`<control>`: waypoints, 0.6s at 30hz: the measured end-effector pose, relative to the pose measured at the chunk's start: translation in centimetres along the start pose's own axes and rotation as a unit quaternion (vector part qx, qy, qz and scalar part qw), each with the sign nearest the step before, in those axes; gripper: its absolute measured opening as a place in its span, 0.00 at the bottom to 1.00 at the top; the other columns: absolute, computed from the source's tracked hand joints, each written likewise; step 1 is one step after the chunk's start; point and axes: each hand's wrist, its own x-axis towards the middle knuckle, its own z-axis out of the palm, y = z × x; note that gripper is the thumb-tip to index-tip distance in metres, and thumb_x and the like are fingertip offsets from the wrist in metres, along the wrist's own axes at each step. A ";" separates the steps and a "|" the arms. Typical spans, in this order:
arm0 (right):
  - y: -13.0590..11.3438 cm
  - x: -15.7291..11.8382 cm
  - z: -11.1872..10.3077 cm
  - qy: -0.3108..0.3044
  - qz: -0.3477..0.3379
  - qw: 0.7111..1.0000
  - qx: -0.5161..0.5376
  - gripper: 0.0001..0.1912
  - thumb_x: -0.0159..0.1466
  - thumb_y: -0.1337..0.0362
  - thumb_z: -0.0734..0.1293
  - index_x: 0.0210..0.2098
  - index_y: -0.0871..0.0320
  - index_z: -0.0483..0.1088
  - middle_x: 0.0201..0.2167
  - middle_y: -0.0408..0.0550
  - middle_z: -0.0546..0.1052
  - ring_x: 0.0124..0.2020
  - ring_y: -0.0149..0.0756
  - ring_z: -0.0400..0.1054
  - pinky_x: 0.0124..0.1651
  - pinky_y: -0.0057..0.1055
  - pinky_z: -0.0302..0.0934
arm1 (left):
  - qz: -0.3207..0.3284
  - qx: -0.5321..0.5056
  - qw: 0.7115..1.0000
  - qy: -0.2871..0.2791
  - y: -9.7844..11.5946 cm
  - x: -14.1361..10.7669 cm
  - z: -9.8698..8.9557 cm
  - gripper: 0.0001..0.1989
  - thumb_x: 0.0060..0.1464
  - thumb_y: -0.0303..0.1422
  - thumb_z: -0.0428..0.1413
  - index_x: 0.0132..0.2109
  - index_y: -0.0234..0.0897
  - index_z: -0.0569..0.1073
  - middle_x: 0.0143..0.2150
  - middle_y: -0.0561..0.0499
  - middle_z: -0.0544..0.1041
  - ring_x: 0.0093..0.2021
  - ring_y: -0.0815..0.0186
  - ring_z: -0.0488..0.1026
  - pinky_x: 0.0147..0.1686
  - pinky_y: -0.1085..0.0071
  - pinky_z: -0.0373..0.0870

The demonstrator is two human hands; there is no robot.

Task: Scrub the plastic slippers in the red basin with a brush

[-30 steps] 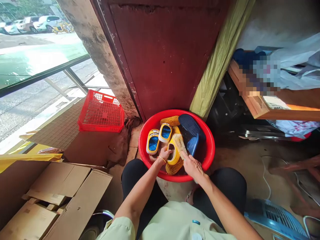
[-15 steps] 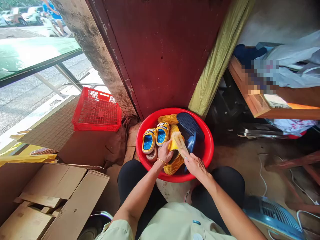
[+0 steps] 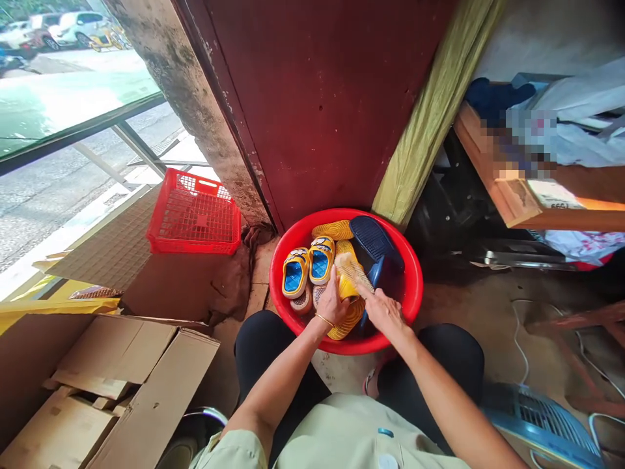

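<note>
My left hand point(image 3: 331, 301) is closed on a yellow slipper point(image 3: 346, 288) above a red basin point(image 3: 416, 280). In my right hand point(image 3: 387, 311) is a scrubbing brush point(image 3: 355, 272), its pale bristled head lying against the slipper. Two small yellow sandals point(image 3: 320, 262) with blue insoles sit at the basin's left, over brownish footwear point(image 3: 301, 301). Dark blue slippers point(image 3: 370, 236) lie at the right side. One yellow sole point(image 3: 333, 229) faces up at the back, and a further yellow sole point(image 3: 349, 320) shows below my hands. The held slipper is partly hidden by the brush and fingers.
Left of the basin lie a red plastic crate point(image 3: 198, 218) and an opened cardboard box point(image 3: 112, 352). A dark red door point(image 3: 317, 111) rises behind. To the right are a wooden table point(image 3: 517, 202), a blue fan point(image 3: 551, 417) and a white cable point(image 3: 518, 352) on the floor.
The brush has shifted slightly down and the yellow slipper is turned in my left hand, whose fingers now point more upward. The view has shifted a little; outside, the scooter rider has left view.
</note>
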 end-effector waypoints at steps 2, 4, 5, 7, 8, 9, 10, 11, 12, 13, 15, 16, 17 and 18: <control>1.2 1.4 -0.5 -0.002 0.027 0.999 0.028 0.30 0.71 0.63 0.55 0.72 0.43 0.52 0.47 0.55 0.76 0.42 0.42 0.75 0.43 0.34 0.65 | -0.013 -0.070 0.996 -0.044 0.3 -0.1 0.0 0.53 0.47 0.28 0.63 0.74 0.34 0.44 0.66 0.35 0.67 0.64 0.50 0.67 0.64 0.55 0.63; 2.1 2.5 -0.6 0.001 0.035 0.997 0.068 0.30 0.71 0.63 0.56 0.71 0.45 0.53 0.48 0.54 0.78 0.45 0.42 0.74 0.47 0.33 0.64 | -0.054 -0.144 0.986 -0.068 0.2 -0.1 0.0 0.49 0.46 0.33 0.66 0.72 0.34 0.53 0.64 0.35 0.69 0.62 0.49 0.69 0.62 0.54 0.65; 2.3 2.9 -0.5 0.005 0.034 0.995 0.088 0.30 0.71 0.63 0.57 0.71 0.45 0.53 0.49 0.53 0.78 0.46 0.41 0.74 0.48 0.32 0.63 | -0.080 -0.171 0.980 -0.069 0.2 -0.2 -0.1 0.45 0.45 0.35 0.67 0.69 0.34 0.60 0.63 0.36 0.70 0.62 0.49 0.69 0.62 0.54 0.65; 2.2 3.1 0.2 0.013 0.030 0.992 0.121 0.30 0.70 0.64 0.56 0.72 0.47 0.52 0.50 0.52 0.79 0.48 0.38 0.73 0.50 0.30 0.62 | -0.124 -0.212 0.967 -0.062 0.0 -0.4 0.0 0.38 0.43 0.35 0.68 0.62 0.35 0.70 0.61 0.39 0.72 0.62 0.49 0.68 0.63 0.54 0.63; 1.9 2.9 0.6 0.015 0.030 0.991 0.129 0.31 0.70 0.64 0.56 0.72 0.48 0.51 0.50 0.52 0.79 0.48 0.38 0.73 0.50 0.30 0.62 | -0.142 -0.237 0.959 -0.064 0.0 -0.4 0.0 0.35 0.42 0.35 0.68 0.60 0.36 0.72 0.60 0.40 0.74 0.62 0.49 0.68 0.64 0.55 0.62; 1.4 2.5 1.1 0.014 0.032 0.991 0.132 0.31 0.70 0.64 0.56 0.72 0.50 0.50 0.49 0.53 0.79 0.48 0.39 0.73 0.49 0.30 0.62 | -0.158 -0.271 0.947 -0.073 0.0 -0.5 0.1 0.34 0.43 0.34 0.67 0.60 0.37 0.73 0.60 0.42 0.75 0.62 0.51 0.68 0.64 0.56 0.62; 0.8 1.8 1.6 0.010 0.034 0.991 0.129 0.32 0.70 0.65 0.55 0.73 0.52 0.49 0.49 0.54 0.79 0.48 0.39 0.74 0.49 0.30 0.62 | -0.173 -0.311 0.931 -0.083 0.0 -0.6 0.3 0.33 0.45 0.34 0.66 0.60 0.37 0.72 0.59 0.43 0.75 0.61 0.52 0.69 0.64 0.57 0.63; 0.1 1.0 2.1 0.002 0.031 0.992 0.124 0.32 0.71 0.65 0.55 0.73 0.53 0.48 0.48 0.55 0.80 0.47 0.40 0.74 0.49 0.31 0.62 | -0.188 -0.352 0.913 -0.088 0.1 -0.6 0.4 0.32 0.47 0.35 0.64 0.61 0.37 0.72 0.59 0.44 0.76 0.60 0.53 0.70 0.63 0.58 0.64; -0.6 0.0 2.6 -0.007 0.022 0.993 0.119 0.32 0.71 0.65 0.54 0.73 0.54 0.47 0.47 0.56 0.80 0.46 0.40 0.74 0.49 0.31 0.62 | -0.200 -0.386 0.896 -0.089 0.1 -0.5 0.6 0.30 0.49 0.35 0.62 0.60 0.36 0.72 0.59 0.44 0.76 0.60 0.54 0.71 0.62 0.59 0.66; -1.4 -1.0 3.0 -0.017 0.008 0.993 0.114 0.32 0.71 0.65 0.54 0.73 0.54 0.47 0.46 0.56 0.80 0.45 0.41 0.75 0.48 0.32 0.62 | -0.209 -0.411 0.883 -0.082 0.1 -0.4 0.8 0.27 0.51 0.36 0.61 0.59 0.35 0.74 0.58 0.44 0.76 0.60 0.54 0.71 0.61 0.59 0.66; -2.6 -2.7 3.5 -0.033 -0.031 0.992 0.116 0.32 0.71 0.64 0.54 0.74 0.51 0.47 0.47 0.55 0.79 0.44 0.41 0.75 0.47 0.32 0.63 | -0.227 -0.442 0.866 -0.060 0.1 -0.1 1.1 0.23 0.54 0.39 0.59 0.55 0.33 0.76 0.56 0.43 0.78 0.59 0.53 0.71 0.60 0.59 0.68; -2.9 -3.1 3.5 -0.036 -0.037 0.992 0.112 0.32 0.71 0.63 0.54 0.74 0.50 0.46 0.48 0.55 0.79 0.44 0.41 0.75 0.47 0.32 0.63 | -0.237 -0.450 0.859 -0.050 0.1 0.1 1.3 0.22 0.56 0.40 0.57 0.54 0.32 0.77 0.55 0.42 0.78 0.59 0.53 0.72 0.59 0.59 0.68; -3.0 -3.2 3.3 -0.036 -0.033 0.993 0.106 0.32 0.71 0.63 0.54 0.74 0.48 0.46 0.49 0.55 0.78 0.44 0.42 0.75 0.46 0.33 0.63 | -0.247 -0.454 0.855 -0.042 0.1 0.2 1.4 0.22 0.58 0.42 0.56 0.53 0.31 0.77 0.53 0.41 0.79 0.58 0.53 0.72 0.58 0.58 0.69; -2.9 -2.9 3.0 -0.037 -0.014 0.995 0.094 0.32 0.71 0.62 0.54 0.73 0.46 0.47 0.49 0.55 0.78 0.43 0.43 0.76 0.45 0.35 0.64 | -0.252 -0.452 0.855 -0.039 0.1 0.2 1.5 0.23 0.59 0.43 0.55 0.53 0.31 0.77 0.52 0.41 0.79 0.57 0.53 0.73 0.58 0.58 0.69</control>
